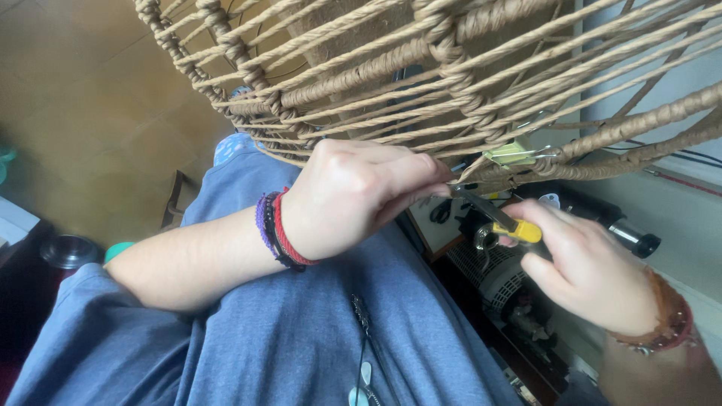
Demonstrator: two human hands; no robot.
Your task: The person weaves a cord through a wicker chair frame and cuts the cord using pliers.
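A woven frame of tan cord point(421, 68) fills the top of the view, its ribs wrapped in the same cord. My left hand point(361, 192) pinches a strand at the frame's lower rim, its wrist wearing red and purple bracelets. My right hand point(594, 263) holds small yellow-handled cutters point(500, 219), their dark tip touching the strand right by my left fingertips. A yellow-green binder clip point(514, 154) grips the rim just above the cutters.
My lap in blue cloth point(301, 331) lies under the hands, with a thin cord and pendant on it. A dark machine and a black cylinder point(632, 237) stand at the right, below the frame. Tan tiled floor point(83, 113) shows at the left, with a round dark lid point(69, 250).
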